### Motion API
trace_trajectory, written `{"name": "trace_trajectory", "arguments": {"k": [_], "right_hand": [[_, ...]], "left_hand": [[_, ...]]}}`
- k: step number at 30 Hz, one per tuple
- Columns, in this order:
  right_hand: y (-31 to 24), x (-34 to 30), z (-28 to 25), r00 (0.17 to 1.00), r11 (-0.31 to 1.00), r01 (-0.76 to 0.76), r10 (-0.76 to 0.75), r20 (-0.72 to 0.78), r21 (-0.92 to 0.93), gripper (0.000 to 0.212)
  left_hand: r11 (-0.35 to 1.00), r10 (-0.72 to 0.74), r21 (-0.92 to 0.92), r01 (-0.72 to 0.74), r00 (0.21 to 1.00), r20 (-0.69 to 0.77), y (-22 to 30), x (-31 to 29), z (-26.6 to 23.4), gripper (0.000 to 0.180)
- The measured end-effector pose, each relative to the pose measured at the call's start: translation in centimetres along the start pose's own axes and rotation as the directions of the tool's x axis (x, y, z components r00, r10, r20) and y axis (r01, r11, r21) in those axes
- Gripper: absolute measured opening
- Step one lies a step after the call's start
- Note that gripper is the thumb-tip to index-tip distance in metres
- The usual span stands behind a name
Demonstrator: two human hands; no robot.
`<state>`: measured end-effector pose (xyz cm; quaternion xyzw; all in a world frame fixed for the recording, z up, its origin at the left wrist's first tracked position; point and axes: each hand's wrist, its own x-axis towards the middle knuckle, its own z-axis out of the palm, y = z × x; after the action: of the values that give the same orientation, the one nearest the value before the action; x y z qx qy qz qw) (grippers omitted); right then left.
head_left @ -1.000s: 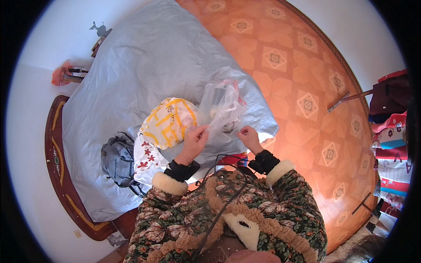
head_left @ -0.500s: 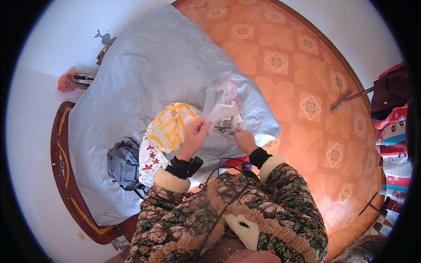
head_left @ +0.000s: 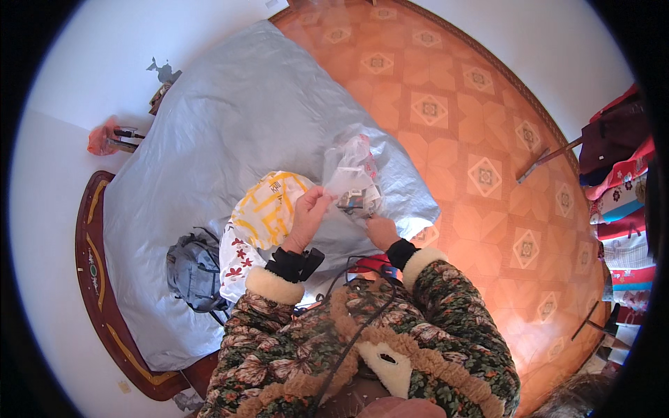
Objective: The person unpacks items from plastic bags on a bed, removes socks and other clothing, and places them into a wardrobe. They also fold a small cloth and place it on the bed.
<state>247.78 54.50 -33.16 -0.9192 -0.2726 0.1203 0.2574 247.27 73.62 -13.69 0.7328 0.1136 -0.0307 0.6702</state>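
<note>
One person stands at one bed with a grey cover (head_left: pixel 209 125), two bare hands at work over a single clear plastic bag (head_left: pixel 350 164) that lies near the bed's right-hand edge. The left hand (head_left: pixel 309 216) has its fingers pinched narrowly on the bag's left side; the right hand (head_left: pixel 381 233) has its fingers drawn together on the bag's near edge, to the right. Through the film shows a small dark packet (head_left: pixel 354 200) with a pale label; whether it is one piece or several, I cannot tell. To the left of the left hand sit two white bags, touching: one yellow-patterned bag (head_left: pixel 268 212) and, nearer the person, one flower-printed bag (head_left: pixel 237 259) with dark red blooms. Just beside them, further left, is one grey backpack (head_left: pixel 195 270). The person wears one floral jacket (head_left: pixel 272 348) with two cream cuffs, and one black cable (head_left: pixel 348 331) runs down its front. One dark red headboard (head_left: pixel 95 268) curves along the left. On the right spreads an orange tiled floor (head_left: pixel 460 167), with one bundle of hanging clothes (head_left: pixel 620 195) at the far right.
</note>
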Motion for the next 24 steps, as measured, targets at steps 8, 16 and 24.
{"name": "trace_trajectory", "arguments": {"k": [8, 16, 24], "right_hand": [[-1.7, -1.2, -1.5, 0.984, 0.98, -0.106, 0.127, -0.121, 0.17, 0.02], [-0.9, -0.5, 1.8, 0.976, 0.975, -0.216, 0.214, -0.033, -0.049, 0.022], [-0.3, -3.6, -1.3, 0.935, 0.947, -0.32, 0.32, -0.151, 0.025, 0.023]], "left_hand": [[0.964, -0.066, -0.258, 0.063, 0.998, -0.003, 0.8, -0.5, -2.0, 0.012], [0.989, -0.072, -0.119, 0.084, 0.993, 0.097, 0.0, -1.5, -2.0, 0.012], [0.99, -0.033, -0.134, 0.045, 0.995, 0.095, -0.6, -2.1, -3.4, 0.014]]}}
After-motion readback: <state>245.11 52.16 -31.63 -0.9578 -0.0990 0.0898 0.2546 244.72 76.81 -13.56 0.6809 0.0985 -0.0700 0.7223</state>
